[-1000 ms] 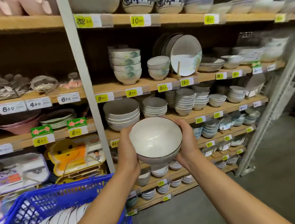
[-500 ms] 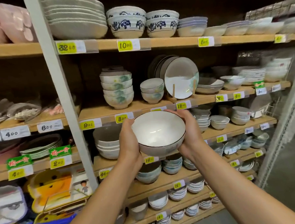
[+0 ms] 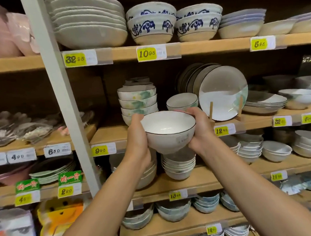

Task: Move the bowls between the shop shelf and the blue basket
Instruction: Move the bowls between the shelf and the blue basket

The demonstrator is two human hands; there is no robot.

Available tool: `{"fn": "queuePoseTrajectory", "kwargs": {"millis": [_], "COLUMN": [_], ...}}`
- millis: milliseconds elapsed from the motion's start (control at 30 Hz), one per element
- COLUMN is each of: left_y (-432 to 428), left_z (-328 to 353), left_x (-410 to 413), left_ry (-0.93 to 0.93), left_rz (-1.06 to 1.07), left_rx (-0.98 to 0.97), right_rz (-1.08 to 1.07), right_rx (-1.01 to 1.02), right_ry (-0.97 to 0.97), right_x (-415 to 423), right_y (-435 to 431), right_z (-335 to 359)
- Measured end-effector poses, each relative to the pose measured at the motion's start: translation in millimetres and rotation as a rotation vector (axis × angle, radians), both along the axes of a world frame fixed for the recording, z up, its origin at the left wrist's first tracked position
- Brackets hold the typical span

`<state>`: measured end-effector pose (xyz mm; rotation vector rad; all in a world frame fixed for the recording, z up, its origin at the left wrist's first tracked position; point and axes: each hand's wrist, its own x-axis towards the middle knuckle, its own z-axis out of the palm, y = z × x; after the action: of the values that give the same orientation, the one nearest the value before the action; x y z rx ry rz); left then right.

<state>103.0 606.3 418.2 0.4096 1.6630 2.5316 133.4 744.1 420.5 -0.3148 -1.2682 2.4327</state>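
Head | wooden shop shelf (image 3: 112, 132), price tags (image 3: 146, 54) | left hand (image 3: 137, 141), right hand (image 3: 200, 132): fingers (image 3: 137, 119) clamped on bowl (image 3: 168, 129)

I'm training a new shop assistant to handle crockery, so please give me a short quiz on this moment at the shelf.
1. True or false: the white bowl is gripped by both the left hand and the right hand.
2. What sits on the shelf just behind the right hand? A) a smaller dark-rimmed bowl B) a glass jug C) a teapot
3. Fill in: the large plate propped on a wooden stand is on the held bowl's ____ side.
Key: 1 true; 2 A; 3 right.
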Motion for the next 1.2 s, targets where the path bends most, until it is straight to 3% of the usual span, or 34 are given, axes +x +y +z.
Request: {"fn": "queuePoseTrajectory", "kwargs": {"millis": [133,233,400,533,733,933,1033,1133,1200], "left_y": [10,20,50,49,29,11,11,14,20], "left_z": [0,2,-24,-11,9,19,19,14,1], "left_x": [-17,-19,8,-7,-24,-31,-36,-34,-24], "left_ry": [0.009,-0.006,0.180,0.063,-0.113,-0.210,-0.293,-0.363,-0.250], "left_rz": [0.123,0.209,0.363,0.412,0.356,0.025,-0.052,0.019,0.110], "left_rx": [-0.059,0.011,0.042,0.052,0.086,0.067,0.066,0.130,0.188], "right_rz": [0.100,0.135,0.114,0.116,0.267,0.508,0.440,0.284,0.201], "right_rx": [0.020,0.031,0.015,0.046,0.192,0.079,0.028,-0.004,-0.019], "right_ry": [-0.043,-0.073,-0.085,-0.065,0.078,0.041,0.025,-0.004,-0.008], "right_x": [-27,-41,-55,-54,-52,-56,-57,-57,-53], "right_y": [9,13,8,5,22,35,27,17,11], "right_z": [10,20,22,11,5,13,7,5,7]}}
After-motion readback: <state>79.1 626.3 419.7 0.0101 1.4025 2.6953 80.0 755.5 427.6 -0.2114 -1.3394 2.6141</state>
